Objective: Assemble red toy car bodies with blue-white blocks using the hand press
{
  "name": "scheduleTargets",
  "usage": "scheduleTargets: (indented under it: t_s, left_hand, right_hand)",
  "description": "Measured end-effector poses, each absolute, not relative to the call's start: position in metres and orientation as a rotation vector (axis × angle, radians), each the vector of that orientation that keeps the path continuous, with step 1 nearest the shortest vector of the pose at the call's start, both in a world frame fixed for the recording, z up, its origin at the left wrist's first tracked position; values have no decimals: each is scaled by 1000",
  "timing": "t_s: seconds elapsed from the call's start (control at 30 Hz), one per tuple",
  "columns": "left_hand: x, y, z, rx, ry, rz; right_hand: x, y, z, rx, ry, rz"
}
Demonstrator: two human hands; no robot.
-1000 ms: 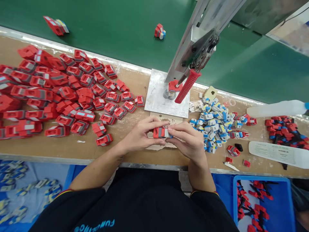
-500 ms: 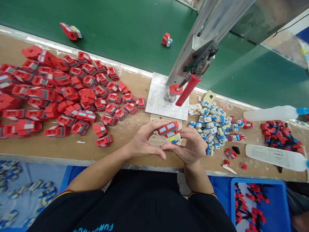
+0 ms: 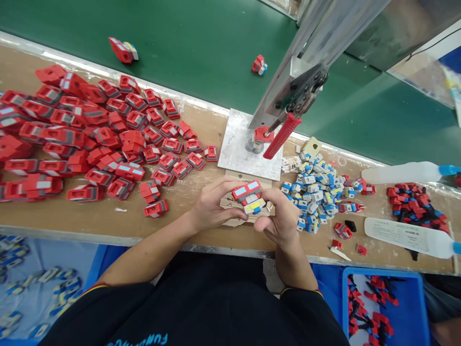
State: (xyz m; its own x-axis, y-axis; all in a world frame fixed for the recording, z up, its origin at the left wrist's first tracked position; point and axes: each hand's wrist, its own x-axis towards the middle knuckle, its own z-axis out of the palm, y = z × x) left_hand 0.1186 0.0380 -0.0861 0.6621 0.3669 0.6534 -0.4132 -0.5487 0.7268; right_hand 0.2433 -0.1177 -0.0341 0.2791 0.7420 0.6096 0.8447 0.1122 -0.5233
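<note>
Above the front of the bench, my left hand (image 3: 215, 204) is closed around a toy vehicle part (image 3: 247, 192). The part is red with a grey band and light blue windows, and a white, yellow and blue piece (image 3: 255, 205) sits against its lower side. My left thumb lies below it, while the other fingers are partly hidden behind. At its right edge, my right hand (image 3: 283, 216) has curved fingertips touching or very near the part, with the thumb spread away. Just beyond stands a hand press with a red lever (image 3: 283, 136), and a red piece (image 3: 264, 134) is at its tip.
Many red parts (image 3: 97, 129) cover the bench's left side. White, blue and yellow pieces (image 3: 317, 192) are heaped right of the press plate (image 3: 230, 149). Two bottles (image 3: 403, 172), a knife (image 3: 339, 253) and a blue bin (image 3: 406, 307) are at right. Behind runs a green belt (image 3: 180, 43).
My left thumb has closed in on the toy part, and my right thumb has moved off it. The part has shifted slightly left. Both assembled toys on the green belt have moved right.
</note>
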Motion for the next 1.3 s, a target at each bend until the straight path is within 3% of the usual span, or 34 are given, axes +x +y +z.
scheduleTargets:
  t_s: [0.3, 0.57, 0.97, 1.3]
  left_hand:
    - [115, 40, -75, 1806, -272, 880]
    - [113, 33, -68, 1836, -277, 1017]
    - [113, 33, -69, 1854, -200, 1119]
    - [107, 8, -29, 1762, -187, 1229]
  right_hand:
    - [248, -126, -36, -1498, -1414, 197]
    - [244, -123, -39, -1303, -1225, 372]
    - [247, -118, -44, -1244, -1231, 412]
    - [243, -133, -37, -1235, -1344, 115]
